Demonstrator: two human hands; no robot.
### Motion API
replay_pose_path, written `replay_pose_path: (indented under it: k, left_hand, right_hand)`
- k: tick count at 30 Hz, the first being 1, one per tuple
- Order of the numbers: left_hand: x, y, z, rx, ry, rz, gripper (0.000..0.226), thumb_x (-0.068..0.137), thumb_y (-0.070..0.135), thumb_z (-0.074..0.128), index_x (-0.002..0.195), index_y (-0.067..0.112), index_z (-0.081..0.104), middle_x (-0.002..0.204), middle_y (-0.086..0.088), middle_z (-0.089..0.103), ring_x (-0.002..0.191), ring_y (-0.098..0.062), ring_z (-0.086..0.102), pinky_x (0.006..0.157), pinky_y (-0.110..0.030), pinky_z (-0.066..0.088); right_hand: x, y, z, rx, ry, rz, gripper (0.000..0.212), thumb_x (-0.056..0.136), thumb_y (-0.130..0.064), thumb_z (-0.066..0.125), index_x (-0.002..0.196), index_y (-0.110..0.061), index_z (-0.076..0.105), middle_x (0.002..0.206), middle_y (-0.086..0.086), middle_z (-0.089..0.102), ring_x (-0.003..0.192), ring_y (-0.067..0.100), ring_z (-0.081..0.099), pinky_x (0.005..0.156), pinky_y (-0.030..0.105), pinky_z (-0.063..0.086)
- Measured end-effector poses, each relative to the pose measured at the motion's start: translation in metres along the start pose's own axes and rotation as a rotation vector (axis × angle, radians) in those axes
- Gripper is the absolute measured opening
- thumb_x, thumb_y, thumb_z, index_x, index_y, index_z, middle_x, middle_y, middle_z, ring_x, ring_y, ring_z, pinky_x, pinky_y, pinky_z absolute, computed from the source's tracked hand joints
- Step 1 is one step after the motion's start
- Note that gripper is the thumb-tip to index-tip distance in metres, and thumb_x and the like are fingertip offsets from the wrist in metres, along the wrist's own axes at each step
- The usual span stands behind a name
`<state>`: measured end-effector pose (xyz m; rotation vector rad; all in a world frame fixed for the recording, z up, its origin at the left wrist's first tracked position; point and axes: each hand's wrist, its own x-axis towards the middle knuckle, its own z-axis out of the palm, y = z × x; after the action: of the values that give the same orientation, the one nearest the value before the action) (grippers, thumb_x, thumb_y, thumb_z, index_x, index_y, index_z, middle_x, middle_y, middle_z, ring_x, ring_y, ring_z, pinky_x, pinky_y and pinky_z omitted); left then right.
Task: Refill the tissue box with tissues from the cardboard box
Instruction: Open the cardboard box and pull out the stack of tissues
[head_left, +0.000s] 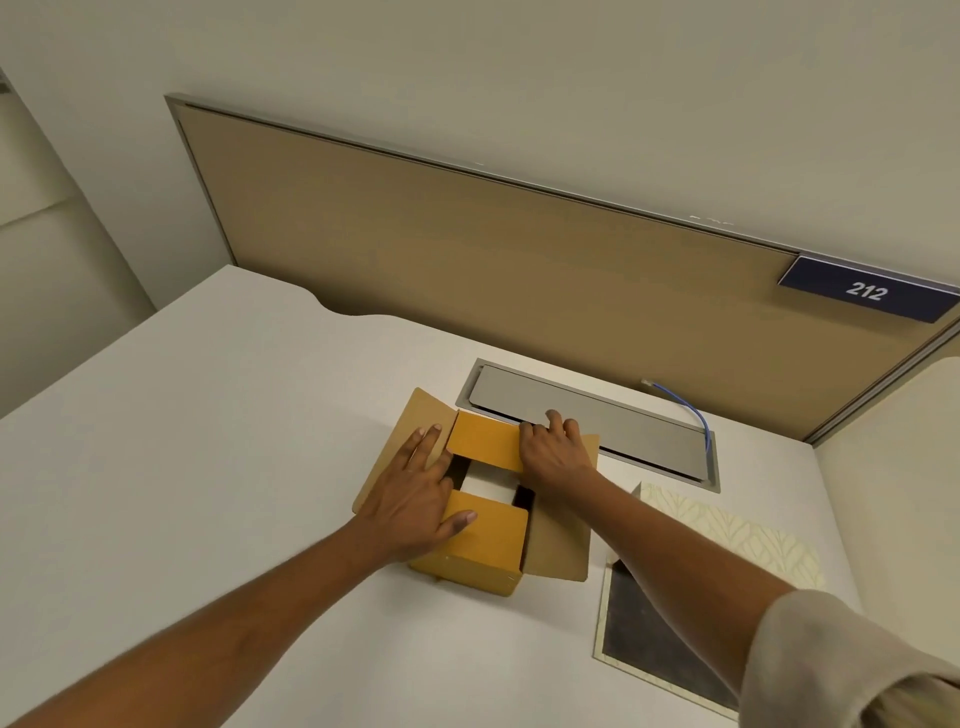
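Observation:
A yellow-brown cardboard box (483, 561) stands in the middle of the white desk with its flaps partly open. White tissues (485, 483) show through the gap between the flaps. My left hand (410, 499) lies flat on the box, fingers spread over the left flap and thumb on the near flap. My right hand (553, 452) has its fingers curled on the right end of the far flap. The tissue box (727, 540), cream with a leaf pattern, lies to the right, dark inside; my right forearm crosses over it.
A grey cable hatch (597, 415) is set into the desk (208, 467) just behind the cardboard box, with a blue cable (696, 415) coming out at its right end. A tan partition panel (467, 249) with a "212" label (865, 291) closes the back.

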<state>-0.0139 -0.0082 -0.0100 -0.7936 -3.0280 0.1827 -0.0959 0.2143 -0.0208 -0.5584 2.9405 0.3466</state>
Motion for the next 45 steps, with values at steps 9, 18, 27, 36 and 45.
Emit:
replay_pose_path:
  k: [9, 18, 27, 36, 45]
  left_hand:
    - [-0.025, -0.003, -0.034, -0.045, 0.239, 0.010, 0.053, 0.092, 0.049, 0.039, 0.067, 0.018, 0.074, 0.109, -0.007, 0.072, 0.127, -0.036, 0.048, 0.112, -0.053, 0.029]
    - [-0.053, 0.013, -0.003, -0.028, 0.208, 0.084, 0.046, 0.090, 0.048, 0.045, 0.064, 0.020, 0.071, 0.117, -0.003, 0.069, 0.126, -0.035, 0.050, 0.112, -0.052, 0.025]
    - [-0.057, 0.021, 0.021, 0.036, -0.086, 0.073, 0.042, 0.070, 0.064, 0.067, 0.058, 0.024, 0.067, 0.137, -0.009, 0.056, 0.136, -0.037, 0.037, 0.116, -0.045, -0.003]
    - [-0.023, 0.027, -0.005, -0.010, -0.022, -0.064, 0.042, 0.081, 0.059, 0.057, 0.082, 0.020, 0.073, 0.126, -0.014, 0.063, 0.132, -0.044, 0.041, 0.111, -0.053, 0.023]
    - [0.017, 0.050, 0.007, 0.008, -0.196, -0.108, 0.058, 0.096, 0.048, 0.037, 0.143, 0.013, 0.034, 0.155, -0.024, 0.020, 0.143, -0.045, 0.010, 0.115, -0.054, 0.009]
  right_hand:
    - [0.014, 0.046, -0.008, 0.426, 0.134, 0.053, 0.049, 0.095, -0.045, 0.047, 0.131, -0.012, 0.049, 0.118, 0.009, 0.063, 0.131, 0.028, 0.034, 0.099, 0.045, 0.024]
    - [0.056, 0.060, -0.017, 0.286, 0.153, 0.283, 0.074, 0.093, -0.055, 0.050, 0.139, 0.000, 0.029, 0.131, 0.017, 0.053, 0.129, 0.039, 0.030, 0.094, 0.047, 0.030]
    - [0.076, 0.055, -0.006, 0.118, 0.085, 0.260, 0.069, 0.094, -0.054, 0.049, 0.136, -0.002, 0.033, 0.128, 0.017, 0.055, 0.129, 0.040, 0.033, 0.096, 0.046, 0.032]
    - [0.053, 0.019, -0.024, -0.009, 0.389, -0.269, 0.055, 0.079, -0.027, 0.074, 0.126, -0.008, 0.051, 0.136, 0.022, 0.050, 0.128, 0.041, 0.039, 0.097, 0.050, 0.039]
    - [0.043, -0.019, -0.008, -0.259, -0.002, -0.657, 0.081, 0.078, -0.050, 0.073, 0.140, -0.012, 0.040, 0.148, 0.019, 0.038, 0.135, 0.036, 0.031, 0.107, 0.045, 0.028]
